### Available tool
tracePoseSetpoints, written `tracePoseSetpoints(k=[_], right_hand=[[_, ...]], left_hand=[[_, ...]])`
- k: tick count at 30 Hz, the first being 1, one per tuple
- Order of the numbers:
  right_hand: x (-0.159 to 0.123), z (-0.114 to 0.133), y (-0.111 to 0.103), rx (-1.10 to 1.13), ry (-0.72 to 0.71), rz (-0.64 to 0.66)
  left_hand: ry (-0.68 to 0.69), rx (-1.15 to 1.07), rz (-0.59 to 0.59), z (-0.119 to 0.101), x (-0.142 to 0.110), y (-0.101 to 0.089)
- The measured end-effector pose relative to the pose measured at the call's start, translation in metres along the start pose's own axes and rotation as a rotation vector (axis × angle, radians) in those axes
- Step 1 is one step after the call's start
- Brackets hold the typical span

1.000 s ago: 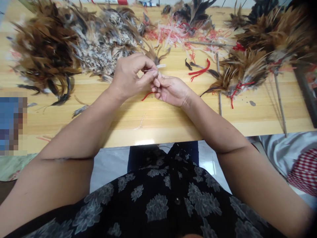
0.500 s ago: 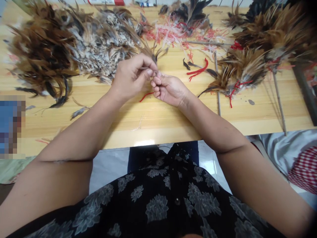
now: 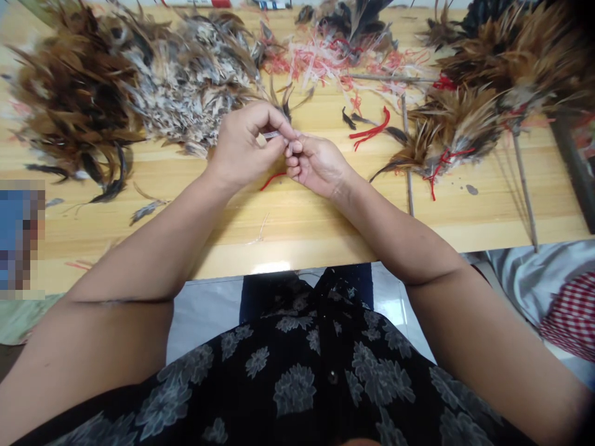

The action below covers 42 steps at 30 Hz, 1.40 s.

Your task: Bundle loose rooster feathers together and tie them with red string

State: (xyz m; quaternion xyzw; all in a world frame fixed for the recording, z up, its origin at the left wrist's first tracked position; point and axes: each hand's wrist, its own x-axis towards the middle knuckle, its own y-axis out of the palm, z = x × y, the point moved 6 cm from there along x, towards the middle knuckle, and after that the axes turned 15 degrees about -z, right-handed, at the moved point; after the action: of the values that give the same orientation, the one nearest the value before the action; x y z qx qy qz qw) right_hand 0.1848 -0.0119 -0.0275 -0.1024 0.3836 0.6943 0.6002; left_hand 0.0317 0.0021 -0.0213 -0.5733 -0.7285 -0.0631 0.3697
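Observation:
Over the table, my left hand is closed in a pinch, its thumb and forefinger meeting the fingertips of my right hand. A thin pale strand shows in the gap between my left thumb and forefinger. My right hand has its fingers curled inward, and what they grip is hidden. Just below the hands lies a red string. Behind my left hand spreads a mass of grey and white feathers, with a few dark-tipped feathers beyond the fingertips.
Brown feathers are heaped at the left. Pink and white shredded strands lie at the back. On the right are red strings, a feather bunch tied with red, thin sticks and a larger feather bundle.
My left thumb and forefinger have shifted slightly, and the pale strand now shows between them. My right fingers have drawn closer to the left fingertips. The things on the table look the same.

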Motion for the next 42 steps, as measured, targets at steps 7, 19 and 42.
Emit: tracePoseSetpoints(k=[7,19,42], right_hand=[[0.001,-0.006,0.006,0.011,0.042,0.038],[0.004,-0.012,0.009,0.03,0.073,0.054],[0.001,-0.016,0.007,-0.101,0.142,0.079]], left_hand=[[0.192,0.134,-0.154,0.003,0.001,0.003],[0.262,0.197,-0.288,-0.004,-0.008,-0.001],[-0.133,-0.048,-0.058,0.109,-0.011,0.011]])
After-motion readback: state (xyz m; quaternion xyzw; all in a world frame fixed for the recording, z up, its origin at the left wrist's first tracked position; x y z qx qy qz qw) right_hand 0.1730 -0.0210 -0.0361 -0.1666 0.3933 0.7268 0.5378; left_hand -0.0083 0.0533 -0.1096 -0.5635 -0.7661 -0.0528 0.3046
